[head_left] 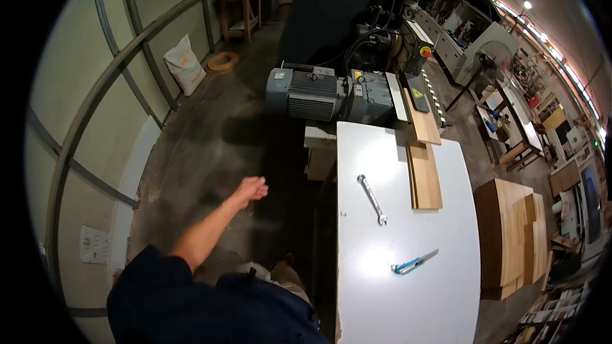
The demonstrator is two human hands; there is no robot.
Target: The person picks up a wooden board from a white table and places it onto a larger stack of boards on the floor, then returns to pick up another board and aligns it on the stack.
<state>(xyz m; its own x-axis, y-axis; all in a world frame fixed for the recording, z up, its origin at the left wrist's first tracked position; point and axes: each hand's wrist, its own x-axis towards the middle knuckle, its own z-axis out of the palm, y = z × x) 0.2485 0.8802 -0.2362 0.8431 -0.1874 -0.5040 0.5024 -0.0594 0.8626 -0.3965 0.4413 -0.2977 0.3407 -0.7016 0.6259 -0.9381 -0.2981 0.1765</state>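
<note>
A white desk [408, 293] carries a silver spanner [371, 199], a blue-handled utility knife [413, 263] and pale brown wooden boards [424, 175]. Beyond it sits a grey-blue motor [307, 92] beside a machine with a red button [425, 51]. The floor [217, 146] is dark grey, the sack [184, 62] against the cream wall white, and the person's sleeve [150, 280] dark navy.

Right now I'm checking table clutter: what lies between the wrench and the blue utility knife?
In the head view, only bare white tabletop lies between the wrench and the blue utility knife; nothing sits on that stretch.
</note>
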